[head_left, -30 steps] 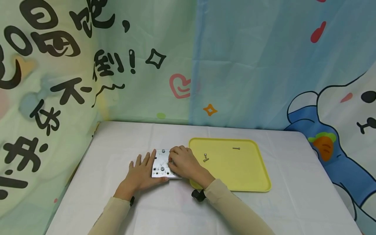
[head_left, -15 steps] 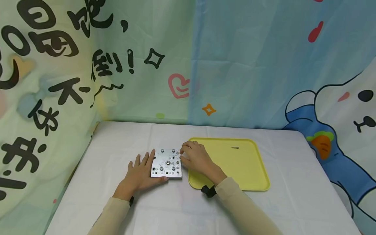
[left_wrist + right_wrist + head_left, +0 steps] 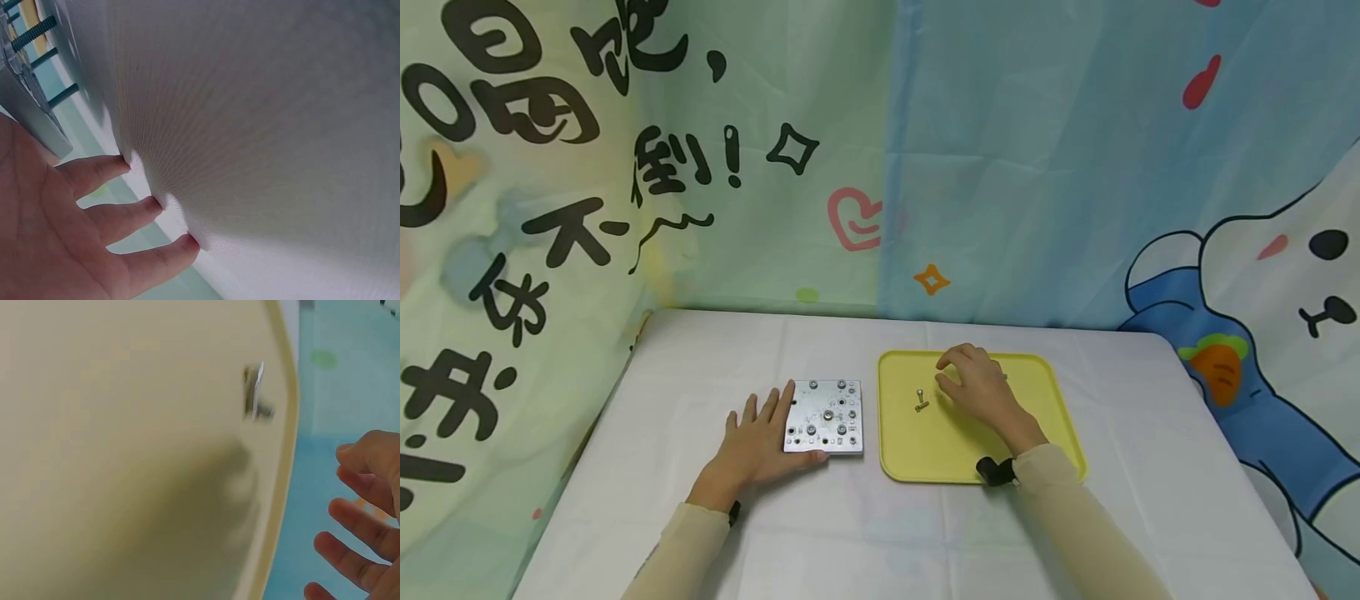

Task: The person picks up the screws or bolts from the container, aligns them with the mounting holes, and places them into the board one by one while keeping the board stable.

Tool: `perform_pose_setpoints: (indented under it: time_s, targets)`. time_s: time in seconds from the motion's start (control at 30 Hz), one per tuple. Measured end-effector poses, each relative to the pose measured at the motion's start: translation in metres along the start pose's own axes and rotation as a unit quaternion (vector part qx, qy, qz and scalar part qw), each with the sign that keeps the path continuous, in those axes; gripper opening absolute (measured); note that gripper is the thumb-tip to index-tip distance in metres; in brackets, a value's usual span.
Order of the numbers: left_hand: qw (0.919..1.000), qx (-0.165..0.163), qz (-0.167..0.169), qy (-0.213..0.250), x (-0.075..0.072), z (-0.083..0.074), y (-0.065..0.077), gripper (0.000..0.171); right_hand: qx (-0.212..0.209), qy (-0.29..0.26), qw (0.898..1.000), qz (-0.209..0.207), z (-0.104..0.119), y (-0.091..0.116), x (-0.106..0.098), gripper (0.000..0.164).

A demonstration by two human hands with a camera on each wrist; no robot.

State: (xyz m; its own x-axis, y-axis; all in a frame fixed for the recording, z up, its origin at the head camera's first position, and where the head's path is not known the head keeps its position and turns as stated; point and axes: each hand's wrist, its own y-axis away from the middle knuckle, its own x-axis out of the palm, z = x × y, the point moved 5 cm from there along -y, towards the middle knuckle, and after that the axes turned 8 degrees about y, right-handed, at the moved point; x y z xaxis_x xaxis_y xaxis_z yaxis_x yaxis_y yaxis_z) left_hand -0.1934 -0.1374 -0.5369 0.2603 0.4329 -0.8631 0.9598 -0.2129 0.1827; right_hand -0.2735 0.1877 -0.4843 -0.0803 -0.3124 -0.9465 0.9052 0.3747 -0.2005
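Note:
A silver metal plate (image 3: 827,417) with holes and several screw heads lies on the left of the table. My left hand (image 3: 765,437) rests beside it, fingers spread, index along its left edge and thumb at its front edge. In the left wrist view the fingertips press into the cloth, and threaded screw shafts (image 3: 34,33) stick out from the plate's underside. My right hand (image 3: 977,385) hovers over the yellow tray (image 3: 895,458), fingers loosely bent and holding nothing. Two small screws (image 3: 922,407) lie in the tray left of it, blurred in the right wrist view.
White cloth (image 3: 865,533) covers the table. The tray's raised rim (image 3: 1075,425) stands right of the plate. Printed curtains (image 3: 1037,167) hang behind the table and on its left. A black wrist camera (image 3: 996,472) hangs under the right wrist.
My right hand has moved right, from over the plate to over the tray's far part, covering the screw that lay there. The two left screws show again. The left hand and plate stay put.

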Motion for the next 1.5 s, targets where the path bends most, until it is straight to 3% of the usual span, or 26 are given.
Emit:
perform_pose_setpoints:
  time_s: [0.33, 0.63, 0.9, 1.2, 1.5]
  targets:
    - [1.0, 0.0, 0.0, -0.002, 0.001, 0.001, -0.002, 0.125, 0.064, -0.019, 0.998, 0.005, -0.058, 0.018, -0.006, 0.018]
    - [1.0, 0.005, -0.001, -0.002, 0.0, -0.001, -0.002, 0.124, 0.134, -0.018, 0.99, 0.042, -0.087, 0.026, -0.005, 0.028]
    - [1.0, 0.005, 0.001, -0.004, 0.0, -0.001, -0.002, 0.124, 0.17, 0.014, 0.983, 0.065, -0.098, 0.031, -0.004, 0.029]
    - [1.0, 0.001, 0.0, -0.001, 0.0, -0.001, -0.002, 0.124, 0.166, 0.029, 0.984, 0.052, -0.101, 0.032, -0.003, 0.019]
    - [1.0, 0.004, -0.003, 0.0, 0.0, 0.0, -0.001, 0.124, 0.164, 0.046, 0.984, 0.059, -0.098, 0.033, -0.002, 0.02]
